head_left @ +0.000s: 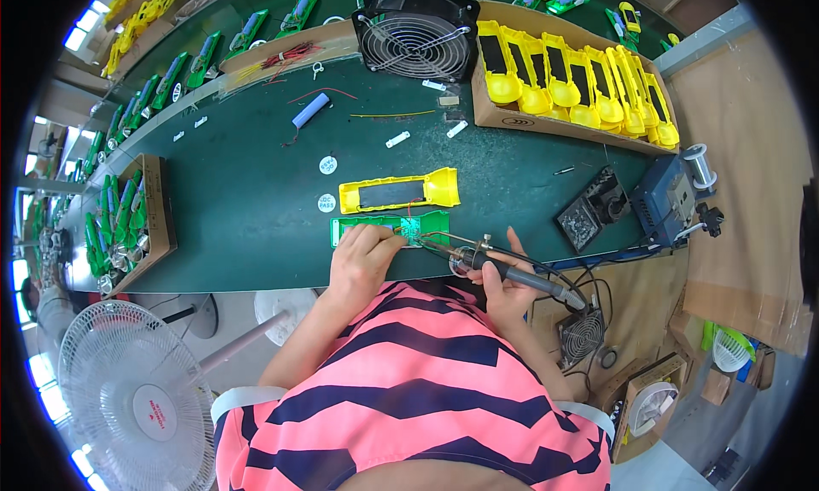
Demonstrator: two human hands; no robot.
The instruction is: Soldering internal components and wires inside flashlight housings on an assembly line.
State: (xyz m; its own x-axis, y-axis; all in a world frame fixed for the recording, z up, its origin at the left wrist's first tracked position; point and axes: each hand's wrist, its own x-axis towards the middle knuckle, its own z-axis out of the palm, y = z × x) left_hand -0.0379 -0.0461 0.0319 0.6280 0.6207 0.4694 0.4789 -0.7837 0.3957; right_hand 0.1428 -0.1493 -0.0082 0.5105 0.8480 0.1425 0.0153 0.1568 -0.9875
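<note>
Left hand (363,256) pinches the green casing (390,229), fingertips hiding part; right hand (503,278) grips soldering iron (490,261).

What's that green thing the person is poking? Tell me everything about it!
The green piece is a long, flat shell that looks plastic. It lies open side up on the dark green table, near its front edge. A small circuit board sits inside. The left hand rests on it, and the soldering iron in the right hand reaches its board.
</note>
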